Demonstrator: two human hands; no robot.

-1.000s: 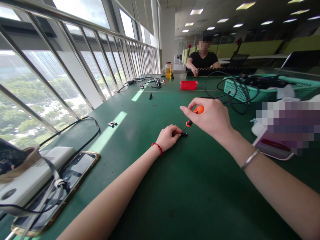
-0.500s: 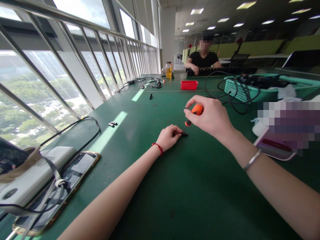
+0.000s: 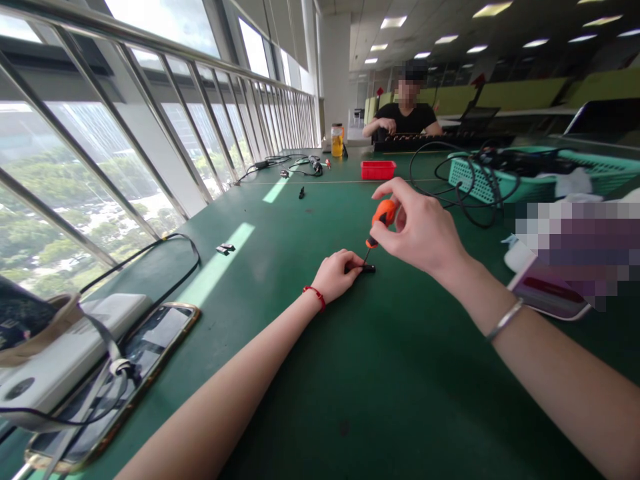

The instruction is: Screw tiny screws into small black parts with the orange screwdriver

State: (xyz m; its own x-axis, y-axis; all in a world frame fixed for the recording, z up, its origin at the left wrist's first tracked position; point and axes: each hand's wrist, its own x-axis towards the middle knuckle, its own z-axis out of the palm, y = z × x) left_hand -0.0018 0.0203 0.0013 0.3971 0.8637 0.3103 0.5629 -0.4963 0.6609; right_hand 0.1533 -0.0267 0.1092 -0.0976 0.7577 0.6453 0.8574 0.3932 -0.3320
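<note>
My left hand (image 3: 339, 275) is closed on a small black bar-shaped part (image 3: 369, 269), pressing it to the green table (image 3: 300, 373). Only the right end of that part shows past my fingertips. Above it, my right hand (image 3: 417, 227) is closed around the handle of an orange and black screwdriver (image 3: 384, 212). The screwdriver leans slightly, handle up and to the right. Its thin shaft points down to the black part beside my left fingertips; where the tip meets the part is too small to make out.
Left lie a phone (image 3: 165, 330), a white box-shaped device (image 3: 115, 313) and cables. Small black pieces (image 3: 226, 249) (image 3: 301, 193) dot the table. Farther back are a red tray (image 3: 379, 171), a jar (image 3: 337, 140), a green basket (image 3: 480, 183) with cables, and a seated person (image 3: 407, 117).
My right hand has shifted slightly up and left, and the screwdriver stands more upright. My left hand stays in place. The person opposite has raised a hand a little.
</note>
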